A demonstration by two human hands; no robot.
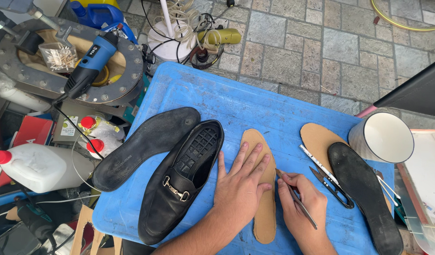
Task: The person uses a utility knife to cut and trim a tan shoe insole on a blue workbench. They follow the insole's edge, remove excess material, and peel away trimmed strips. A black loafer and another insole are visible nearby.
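My left hand (241, 184) lies flat with fingers spread on a tan cardboard insole (262, 217) on a blue plastic table (255, 101), pinning it down. My right hand (302, 203) grips a thin metal blade tool (295, 197), its tip touching the insole's right edge near my left fingertips. A black loafer (177, 189) lies on its side just left of my left hand, with a loose black sole (146, 144) beyond it. On the right, a second tan insole (319, 137) is partly covered by a black insole (366, 193).
Small black snips (333, 186) and a narrow metal ruler (316, 163) lie between the insoles. A metal cup (382, 137) stands at the table's right end. Left of the table are a blue power tool (90, 63) on a round metal plate, a white jug (38, 165) and red-capped bottles (101, 134).
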